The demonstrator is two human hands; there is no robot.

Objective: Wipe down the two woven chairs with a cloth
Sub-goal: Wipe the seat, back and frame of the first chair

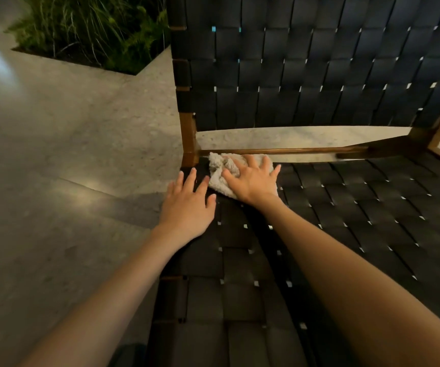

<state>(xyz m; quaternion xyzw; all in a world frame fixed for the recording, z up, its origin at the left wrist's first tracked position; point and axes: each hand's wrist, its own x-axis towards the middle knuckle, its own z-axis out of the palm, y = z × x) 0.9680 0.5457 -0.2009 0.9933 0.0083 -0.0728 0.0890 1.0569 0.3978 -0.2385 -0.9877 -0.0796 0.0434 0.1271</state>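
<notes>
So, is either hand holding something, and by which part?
Nothing is gripped. The right hand presses flat on the cloth; the left hand touches the seat.

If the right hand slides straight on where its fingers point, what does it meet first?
Probably the wooden rear rail, just past the cloth under the right hand.

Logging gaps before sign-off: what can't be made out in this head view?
- Second chair: outside the head view; only one black woven-strap chair with brown wooden frame shows, cut off at the top, right and bottom edges.
- Crumpled beige terry cloth: largely covered by the right hand.
- Seat weave beneath the left hand: hidden by it.
- Green ferns and grasses: cropped by the top edge.
</notes>
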